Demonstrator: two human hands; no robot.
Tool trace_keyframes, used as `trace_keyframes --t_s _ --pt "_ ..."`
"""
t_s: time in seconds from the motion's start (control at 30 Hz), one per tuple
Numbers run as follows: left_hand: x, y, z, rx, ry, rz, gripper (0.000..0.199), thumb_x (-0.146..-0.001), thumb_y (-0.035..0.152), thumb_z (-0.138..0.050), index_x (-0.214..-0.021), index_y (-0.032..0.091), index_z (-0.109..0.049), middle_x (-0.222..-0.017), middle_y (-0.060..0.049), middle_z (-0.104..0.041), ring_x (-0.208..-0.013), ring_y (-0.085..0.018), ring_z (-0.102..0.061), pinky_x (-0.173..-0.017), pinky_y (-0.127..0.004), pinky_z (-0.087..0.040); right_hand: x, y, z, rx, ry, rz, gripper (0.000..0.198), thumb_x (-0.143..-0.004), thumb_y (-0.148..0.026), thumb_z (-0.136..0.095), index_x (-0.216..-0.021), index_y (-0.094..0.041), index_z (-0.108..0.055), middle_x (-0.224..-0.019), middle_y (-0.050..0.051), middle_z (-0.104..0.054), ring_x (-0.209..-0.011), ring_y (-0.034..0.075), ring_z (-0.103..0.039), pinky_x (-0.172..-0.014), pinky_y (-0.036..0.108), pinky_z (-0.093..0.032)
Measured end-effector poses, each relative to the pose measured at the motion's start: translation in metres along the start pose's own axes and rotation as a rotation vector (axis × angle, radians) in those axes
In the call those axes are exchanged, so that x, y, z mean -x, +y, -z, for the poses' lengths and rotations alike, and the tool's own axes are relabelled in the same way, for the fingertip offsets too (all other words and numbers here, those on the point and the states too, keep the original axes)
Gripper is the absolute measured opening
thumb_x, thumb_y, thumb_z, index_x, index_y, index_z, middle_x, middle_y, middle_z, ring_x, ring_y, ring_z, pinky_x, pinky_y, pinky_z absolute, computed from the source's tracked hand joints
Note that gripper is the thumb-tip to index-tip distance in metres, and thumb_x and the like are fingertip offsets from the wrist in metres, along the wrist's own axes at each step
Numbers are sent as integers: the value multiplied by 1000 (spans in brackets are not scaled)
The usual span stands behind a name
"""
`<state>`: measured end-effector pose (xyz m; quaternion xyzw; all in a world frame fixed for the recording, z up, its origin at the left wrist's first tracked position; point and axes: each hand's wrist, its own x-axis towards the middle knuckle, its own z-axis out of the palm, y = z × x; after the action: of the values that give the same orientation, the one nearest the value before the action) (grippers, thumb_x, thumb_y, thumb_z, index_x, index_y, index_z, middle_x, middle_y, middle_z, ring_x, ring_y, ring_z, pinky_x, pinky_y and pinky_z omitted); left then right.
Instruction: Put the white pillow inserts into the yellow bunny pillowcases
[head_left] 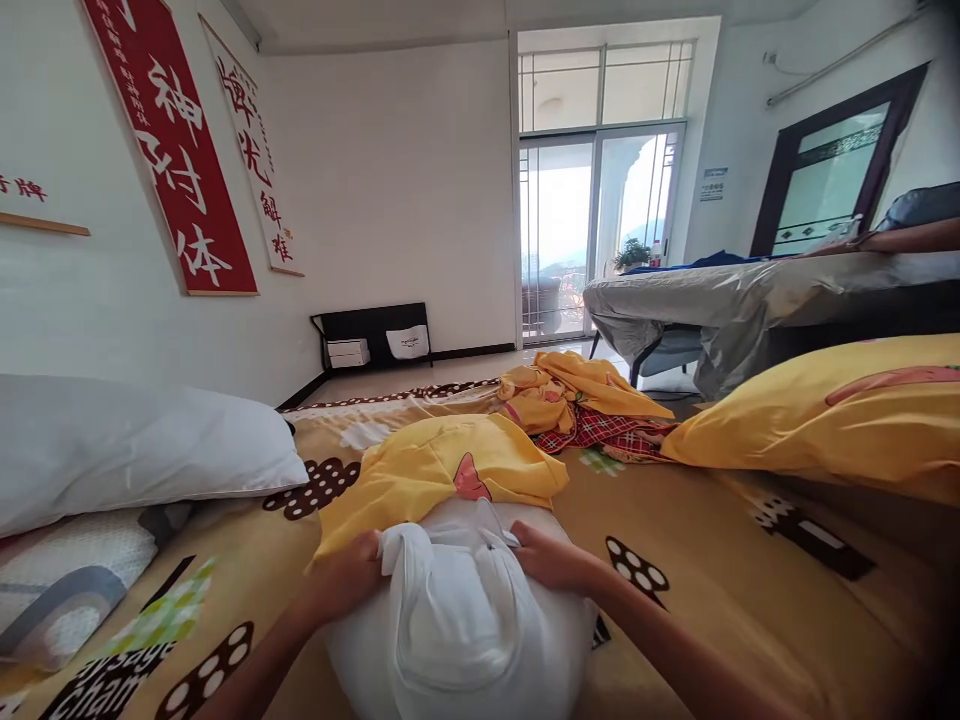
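A plump white pillow (457, 630) lies lengthwise right in front of me, its near end creased into loose folds. My left hand (352, 575) is closed around bunched white fabric at the pillow's left side. On the opposite side, my right hand (551, 555) pinches the white fabric between thumb and fingers. A yellow pillowcase (427, 455) with a pink print spreads flat just beyond both hands and meets the pillow's far end. Whether the pillow's far end reaches inside the pillowcase cannot be made out.
Beneath everything is a brown patterned bedspread (690, 560). Another white pillow (142, 440) rests at left, a yellow-covered pillow (840, 410) at right. Crumpled yellow bedding (570, 385) lies farther back. Behind stands a plastic-covered table (675, 295), where another person's arm (915, 237) shows.
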<state>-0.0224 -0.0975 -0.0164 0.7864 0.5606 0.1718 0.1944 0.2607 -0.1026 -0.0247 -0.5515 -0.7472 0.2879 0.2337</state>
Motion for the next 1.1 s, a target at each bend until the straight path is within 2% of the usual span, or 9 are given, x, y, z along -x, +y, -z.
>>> trace_keyframes --t_s 0.13,0.27,0.43,0.57,0.7,0.8,0.93,1.03,1.1 --pt "37 23 1 95 172 -207 17 -72 32 -44 -76 21 -55 -80 -3 -65 -75 -20 -58 -70 -29 -45 15 -6 -3 27 35 4 43 -76 -49 -54 -52 -19 -36 -55 -5 -38 -57 9 -31 -49 23 -25" --pt "48 52 14 76 390 -323 31 -67 25 -42 -95 22 -54 -89 -3 -65 -79 -21 -59 -73 -30 -43 19 -22 2 33 121 1 47 -76 -53 -53 -49 -20 -32 -54 -4 -38 -57 9 -29 -50 24 -24" --pt "17 81 18 16 233 -262 18 -62 20 -37 -69 22 -53 -62 -1 -58 -63 -19 -52 -63 -30 -38 21 -24 2 -81 87 46 41 -74 -54 -48 -54 -19 -41 -58 -2 -44 -60 11 -35 -53 24 -31" --pt "-20 78 12 236 139 -340 15 -59 19 -35 -60 19 -50 -60 0 -54 -63 -16 -50 -63 -27 -37 10 -7 4 -210 218 40 34 -68 -50 -46 -53 -20 -40 -58 -1 -47 -62 13 -39 -56 26 -35" --pt "-33 68 8 368 448 -211 13 -64 19 -36 -64 19 -49 -61 0 -53 -61 -14 -47 -60 -27 -35 -10 11 7 -186 407 -36 33 -65 -44 -43 -45 -22 -29 -49 -3 -34 -57 11 -29 -51 25 -29" --pt "-24 71 9 420 622 -340 15 -70 18 -36 -76 19 -50 -69 1 -55 -63 -14 -48 -63 -26 -36 -17 15 9 -180 434 -57 32 -63 -41 -44 -44 -22 -26 -47 -5 -28 -56 10 -26 -50 25 -26" --pt "-11 87 9 399 336 -512 28 -86 32 -34 -65 18 -46 -59 3 -43 -58 -12 -40 -59 -26 -31 -9 9 2 -165 426 -47 30 -61 -37 -44 -46 -23 -22 -46 -5 -25 -55 10 -24 -48 26 -21" --pt "-9 96 0 341 37 -453 46 -90 49 -36 -55 18 -35 -55 5 -34 -55 -10 -31 -54 -25 -24 4 -1 -7 -113 336 6 29 -61 -34 -46 -47 -22 -24 -46 -5 -28 -56 10 -25 -48 25 -19" --pt "-10 99 -7 336 -38 -378 51 -87 56 -41 -54 18 -34 -53 6 -31 -53 -9 -27 -52 -26 -21 11 -7 -11 -23 276 36 29 -64 -33 -46 -47 -21 -25 -47 -4 -32 -55 10 -26 -49 26 -19"
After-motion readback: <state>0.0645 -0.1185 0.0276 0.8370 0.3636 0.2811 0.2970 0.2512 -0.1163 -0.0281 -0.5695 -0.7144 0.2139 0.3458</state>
